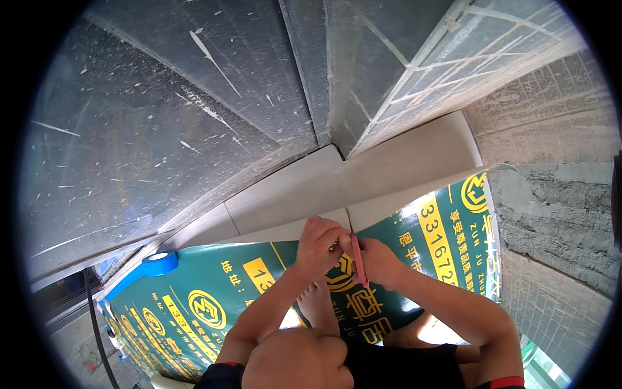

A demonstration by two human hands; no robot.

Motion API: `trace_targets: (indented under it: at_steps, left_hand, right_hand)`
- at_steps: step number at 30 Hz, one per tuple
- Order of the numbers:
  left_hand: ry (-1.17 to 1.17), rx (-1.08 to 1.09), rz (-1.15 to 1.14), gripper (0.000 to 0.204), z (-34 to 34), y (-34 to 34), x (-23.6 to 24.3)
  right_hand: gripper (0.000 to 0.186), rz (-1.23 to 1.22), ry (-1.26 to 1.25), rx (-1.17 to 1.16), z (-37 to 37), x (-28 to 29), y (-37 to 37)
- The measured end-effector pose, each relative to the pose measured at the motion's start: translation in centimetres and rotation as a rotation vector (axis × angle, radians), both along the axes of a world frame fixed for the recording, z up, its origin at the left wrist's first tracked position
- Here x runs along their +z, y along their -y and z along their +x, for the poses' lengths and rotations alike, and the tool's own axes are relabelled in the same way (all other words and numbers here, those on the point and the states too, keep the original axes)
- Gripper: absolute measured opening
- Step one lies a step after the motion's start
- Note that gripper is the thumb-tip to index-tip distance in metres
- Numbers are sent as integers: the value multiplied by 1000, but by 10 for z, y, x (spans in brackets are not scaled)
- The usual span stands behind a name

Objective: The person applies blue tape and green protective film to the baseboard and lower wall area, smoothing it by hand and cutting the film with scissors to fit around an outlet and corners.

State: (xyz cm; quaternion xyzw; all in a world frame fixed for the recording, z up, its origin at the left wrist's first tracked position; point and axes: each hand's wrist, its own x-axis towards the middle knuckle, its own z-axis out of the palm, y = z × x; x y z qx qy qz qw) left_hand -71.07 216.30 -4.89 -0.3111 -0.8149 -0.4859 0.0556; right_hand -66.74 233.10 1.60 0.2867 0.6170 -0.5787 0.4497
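Tool, slim, straight, pink, tight in grip of right hand, grip of left hand unclear.

Head camera: left one of a head-worn pair, looking from above the near edge of the green sheet.
Gaze: steeply down onto the green sheet, slanting past its far edge to pale tiles and a dark panel.
Forearms: close below the lens, over the green sheet.
Fisheye spread: wide, taking in the green sheet from left edge to right edge.
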Motion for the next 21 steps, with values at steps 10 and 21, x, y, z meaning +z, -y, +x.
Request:
trace_targets:
  at_steps: [10,21]
  left_hand:
    - [28,-18,15,29,2,4,-1]
    - [-269,302,-232,21,-73,-5,-36]
  right_hand:
    - [76,35,-90,26,0,-8,-5]
    - [68,33,-50,152,19,43,-53]
